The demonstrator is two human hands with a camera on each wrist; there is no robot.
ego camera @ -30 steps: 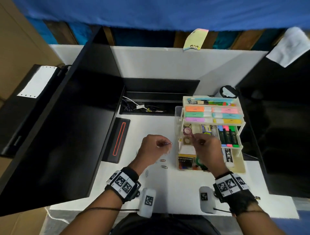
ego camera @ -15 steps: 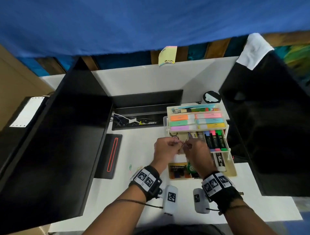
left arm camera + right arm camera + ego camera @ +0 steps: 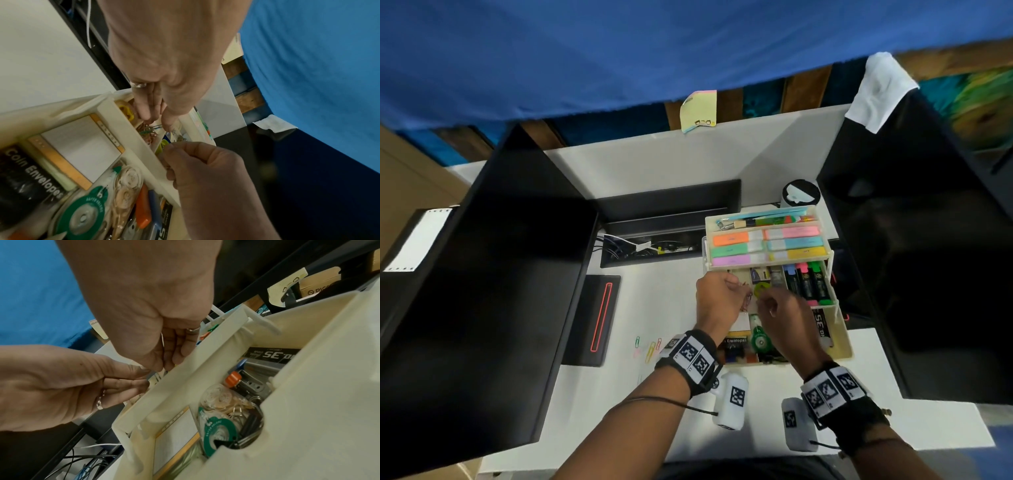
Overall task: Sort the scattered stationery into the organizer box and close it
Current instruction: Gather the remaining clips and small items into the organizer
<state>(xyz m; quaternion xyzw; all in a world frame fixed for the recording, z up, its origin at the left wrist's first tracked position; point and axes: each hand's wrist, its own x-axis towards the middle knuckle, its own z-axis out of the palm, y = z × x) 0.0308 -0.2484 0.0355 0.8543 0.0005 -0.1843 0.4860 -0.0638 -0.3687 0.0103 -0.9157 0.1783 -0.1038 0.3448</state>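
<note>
Paper clips (image 3: 148, 130) are piling up in a small compartment at the left end of the middle tray of the organizer box (image 3: 840, 310), and both hands are now meeting right above that pile. A second ago the left hand (image 3: 717, 301) was out over the desk (image 3: 599, 404) beside the box with a clip between its fingertips; it has since travelled in over the tray, so the clip is being delivered rather than fetched. In the left wrist view its thumb and fingers are pointing down and nearly closed together, tips touching the heap of clips; whether a clip is still pinched between them I cannot tell. The right hand (image 3: 782, 313) is loosely curled just beside it, thumb and forefinger drawn together as if nipping something small, though what it grips, if anything, is too fine to make out.

Judging from this, one more clip is going into its slot. Loose clips (image 3: 650, 346) are still lying on the desk to the left of the left wrist, well apart from the box, so more trips look necessary. The tiers are standing fanned open, so closing is not yet due.
</note>
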